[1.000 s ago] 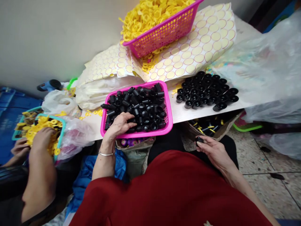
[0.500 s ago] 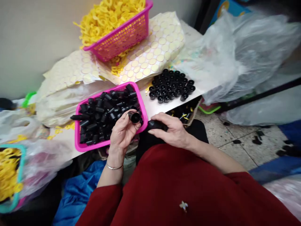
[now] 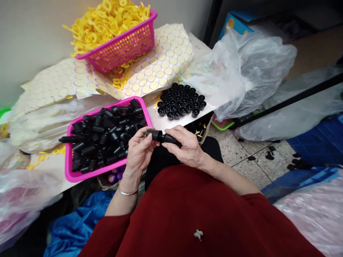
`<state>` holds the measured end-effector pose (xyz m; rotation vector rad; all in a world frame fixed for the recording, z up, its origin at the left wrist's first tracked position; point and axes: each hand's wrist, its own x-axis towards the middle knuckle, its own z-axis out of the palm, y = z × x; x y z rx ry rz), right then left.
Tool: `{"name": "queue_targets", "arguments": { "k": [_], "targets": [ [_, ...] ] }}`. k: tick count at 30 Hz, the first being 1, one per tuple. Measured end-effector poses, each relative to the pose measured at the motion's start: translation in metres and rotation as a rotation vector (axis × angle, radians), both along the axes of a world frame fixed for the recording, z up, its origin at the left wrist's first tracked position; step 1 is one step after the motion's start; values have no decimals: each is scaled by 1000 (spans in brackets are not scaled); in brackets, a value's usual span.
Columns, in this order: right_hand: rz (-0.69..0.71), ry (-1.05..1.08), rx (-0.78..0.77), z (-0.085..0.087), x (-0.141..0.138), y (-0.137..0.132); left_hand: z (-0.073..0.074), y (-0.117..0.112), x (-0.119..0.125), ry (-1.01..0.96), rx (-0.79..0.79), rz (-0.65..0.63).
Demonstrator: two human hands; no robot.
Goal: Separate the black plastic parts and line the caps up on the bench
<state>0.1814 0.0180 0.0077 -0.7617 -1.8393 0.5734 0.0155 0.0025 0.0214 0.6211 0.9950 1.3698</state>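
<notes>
My left hand (image 3: 140, 150) grips a black plastic cylinder (image 3: 154, 135) between thumb and fingers, held sideways. My right hand (image 3: 186, 146) is closed round a black tapered plastic piece (image 3: 170, 139), whose narrow end meets the cylinder's right end. Whether one sits inside the other I cannot tell. Just left of my left hand is a pink basket (image 3: 69, 157) heaped with similar black cylinders (image 3: 104, 132). Beyond my hands, several short black round caps (image 3: 180, 101) stand close together on the white table (image 3: 163, 123).
A pink mesh basket (image 3: 128, 44) of yellow ring-shaped pieces (image 3: 107, 25) stands at the back on sheets of round stickers (image 3: 163, 60). Clear plastic bags (image 3: 241, 71) lie to the right. An open box (image 3: 199, 130) sits below the table edge. Black pieces lie on the tiled floor (image 3: 249, 159).
My left hand has turned the cylinder from facing me to lying sideways. Both hands have come together, and the two black pieces now meet. The view has shifted to the right.
</notes>
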Motion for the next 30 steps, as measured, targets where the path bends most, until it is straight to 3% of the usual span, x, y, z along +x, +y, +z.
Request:
{"name": "queue_targets", "arguments": {
  "k": [5,8,15,19,22,26,30],
  "targets": [
    [-3,-87,-13,-4,0,0,-4,-1,7,121,26,66],
    [-44,-22,-3,-11,0,0,-6,-3,15,174,-8,83],
    [-193,-57,73,-25,9,-5,-20,-3,44,-36,-124,85],
    [-124,-23,21,-36,21,-4,-26,-2,59,-104,-190,-16],
    [-244,-31,-39,-50,29,7,-31,-4,64,-70,-232,-129],
    [-460,-125,-123,-85,34,37,-59,-6,66,176,-227,-156],
    [-492,-272,-111,-117,29,64,-100,9,65,617,-78,38]
  ]
}}
